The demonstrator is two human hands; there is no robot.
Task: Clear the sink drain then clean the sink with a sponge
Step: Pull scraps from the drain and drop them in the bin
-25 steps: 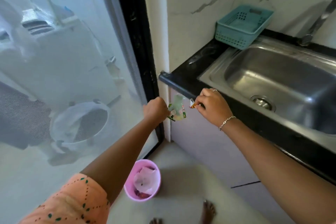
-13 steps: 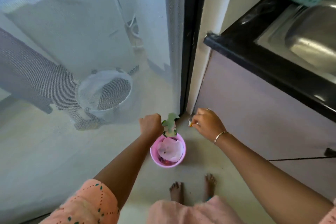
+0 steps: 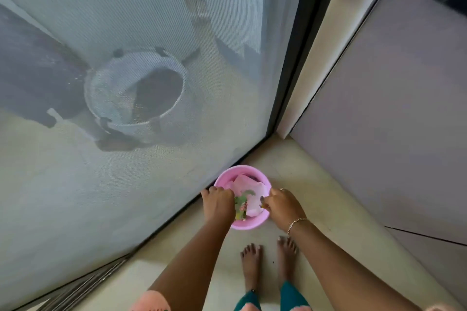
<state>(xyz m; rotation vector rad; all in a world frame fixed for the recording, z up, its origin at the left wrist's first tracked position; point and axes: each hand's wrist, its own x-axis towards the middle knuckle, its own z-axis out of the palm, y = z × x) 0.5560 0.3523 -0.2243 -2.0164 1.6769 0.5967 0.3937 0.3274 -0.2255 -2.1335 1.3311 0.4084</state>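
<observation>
Pale floor tiles by the mesh screen door (image 3: pixel 126 58) carry a small pink bin (image 3: pixel 249 222), and over it the left hand (image 3: pixel 218 206) pinches green scraps (image 3: pixel 240 206) while the right hand (image 3: pixel 281 206) curls on something too small to name — best opened low inside the rim, I judge — sink out of view.

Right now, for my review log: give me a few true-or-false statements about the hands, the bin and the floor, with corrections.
1. Both hands are at the pink bin. True.
2. The left hand is empty. False: it holds a green scrap over the bin.
3. The bin stands on the counter. False: it stands on the floor, beside the screen door.
4. The right hand wears a bracelet at the wrist. True.
5. The sink is in view. False: it is out of frame.
</observation>
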